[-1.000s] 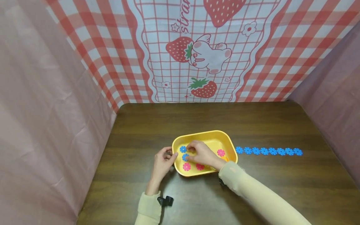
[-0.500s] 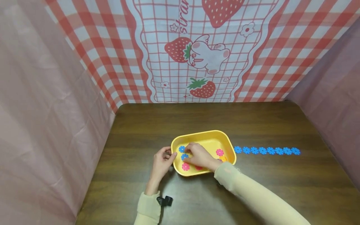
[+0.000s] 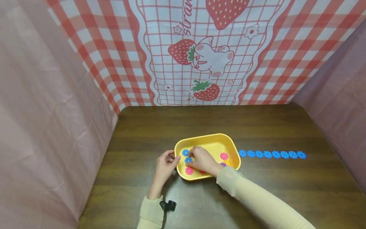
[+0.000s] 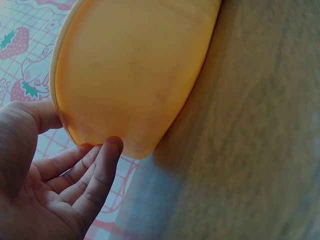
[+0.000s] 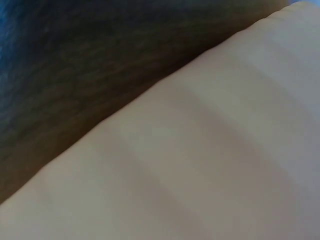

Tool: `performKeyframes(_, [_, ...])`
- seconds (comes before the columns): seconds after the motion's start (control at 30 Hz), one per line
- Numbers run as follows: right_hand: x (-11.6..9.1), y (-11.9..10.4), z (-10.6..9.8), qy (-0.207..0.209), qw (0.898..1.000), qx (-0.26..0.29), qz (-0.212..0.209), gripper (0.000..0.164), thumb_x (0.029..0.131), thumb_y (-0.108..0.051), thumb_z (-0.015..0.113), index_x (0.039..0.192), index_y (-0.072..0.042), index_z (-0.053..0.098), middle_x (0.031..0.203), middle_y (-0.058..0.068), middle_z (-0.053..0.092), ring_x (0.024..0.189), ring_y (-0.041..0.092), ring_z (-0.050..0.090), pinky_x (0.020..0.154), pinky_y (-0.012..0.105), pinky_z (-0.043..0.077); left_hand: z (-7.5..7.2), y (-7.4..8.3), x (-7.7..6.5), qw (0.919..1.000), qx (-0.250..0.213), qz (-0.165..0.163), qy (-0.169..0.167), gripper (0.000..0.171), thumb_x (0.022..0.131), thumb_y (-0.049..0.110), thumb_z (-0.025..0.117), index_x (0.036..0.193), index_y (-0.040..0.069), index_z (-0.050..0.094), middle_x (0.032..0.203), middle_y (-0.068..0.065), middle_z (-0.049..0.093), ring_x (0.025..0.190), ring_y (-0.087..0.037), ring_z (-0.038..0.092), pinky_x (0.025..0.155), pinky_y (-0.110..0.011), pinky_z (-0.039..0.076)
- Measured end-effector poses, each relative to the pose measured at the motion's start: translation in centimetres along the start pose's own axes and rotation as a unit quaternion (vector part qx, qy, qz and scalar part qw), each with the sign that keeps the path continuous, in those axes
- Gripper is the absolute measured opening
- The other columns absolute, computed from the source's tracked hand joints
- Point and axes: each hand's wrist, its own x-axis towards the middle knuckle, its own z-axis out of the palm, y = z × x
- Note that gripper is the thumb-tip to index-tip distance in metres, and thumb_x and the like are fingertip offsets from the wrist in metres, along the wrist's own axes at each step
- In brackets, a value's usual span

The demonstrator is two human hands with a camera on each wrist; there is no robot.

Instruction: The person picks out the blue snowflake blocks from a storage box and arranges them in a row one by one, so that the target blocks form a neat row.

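A yellow tub (image 3: pixel 197 138) stands on the table, holding flower-shaped plastic discs. My left hand (image 3: pixel 164 165) grips its left end; the left wrist view shows the thumb at the rim and fingers (image 4: pixel 102 175) against the outer wall. Inside the tub, my right hand (image 3: pixel 203 161) has its thumb and fingers bent around a blue flower disc (image 3: pixel 187 160), which lies flat near the left end. Another blue disc (image 3: pixel 185 153) is just above it and a pink disc (image 3: pixel 189 170) just below. In the right wrist view a blurred pale surface hides the fingers.
A row of several blue discs (image 3: pixel 275 154) runs from the tub's right side across the brown table (image 3: pixel 148 124). More pink, orange (image 3: pixel 227 163) and purple discs sit in the tub's right part, partly behind the right wrist. A checked strawberry cloth (image 3: pixel 183 79) hangs behind the table.
My right hand has shifted slightly left and down inside the tub, its thumb now over the lower part of the blue disc. The left hand keeps its hold on the tub's end.
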Motion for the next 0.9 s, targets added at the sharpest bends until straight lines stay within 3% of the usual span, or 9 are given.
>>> performKeyframes(0.4, [0.05,-0.26,-0.18,-0.001,1.000,0.000,-0.002,0.030,0.073,-0.026,0.085,0.088,-0.005,0.071,0.082,0.000,0.060,0.073,0.015,0.054,0.074,0.033,0.051,-0.01,0.13,0.00,1.0000,0.007,-0.004,-0.001,0.029,0.088,0.009,0.076,0.110,-0.007,0.067,0.090,-0.012,0.065,0.069,-0.016,0.065,0.057,-0.021,0.052])
performKeyframes(0.9, [-0.88,-0.10,-0.81,0.028,0.996,0.082,-0.006,0.026,0.072,-0.019,0.085,0.089,-0.005,0.072,0.075,-0.002,0.057,0.068,0.011,0.052,0.064,0.027,0.048,0.15,-0.17,-0.13,0.9999,0.010,0.001,-0.001,0.028,0.088,0.009,0.076,0.110,-0.006,0.067,0.089,-0.013,0.065,0.069,-0.020,0.065,0.057,-0.021,0.051])
